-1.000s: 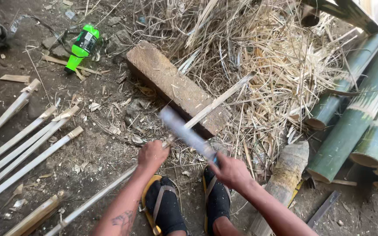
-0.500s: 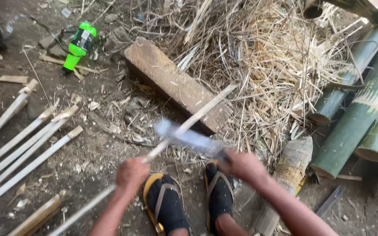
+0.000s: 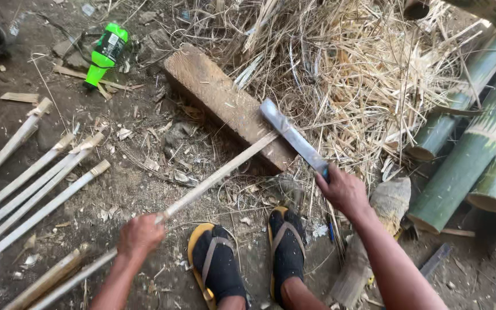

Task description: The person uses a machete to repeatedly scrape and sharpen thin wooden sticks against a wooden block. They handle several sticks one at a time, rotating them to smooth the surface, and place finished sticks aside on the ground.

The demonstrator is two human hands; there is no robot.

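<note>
My left hand [image 3: 140, 236] grips a long thin bamboo strip [image 3: 219, 171] that runs from the lower left up to a brown wooden block [image 3: 219, 100], with its far end resting on the block. My right hand [image 3: 344, 191] holds a big flat-bladed knife [image 3: 291, 136] by the handle. The blade points up and left, and its tip lies over the block beside the strip's end. My two feet in yellow sandals [image 3: 248, 258] are planted on the dirt between my hands.
Several split bamboo strips [image 3: 33, 183] lie on the left. A green plastic bottle [image 3: 105, 53] lies at the upper left. A heap of dry shavings [image 3: 345, 63] spreads behind the block. Thick green bamboo poles [image 3: 477, 149] lie on the right.
The knife has swung from low across the strip up to the strip's far end on the block. My left hand has slid further down the strip, toward me.
</note>
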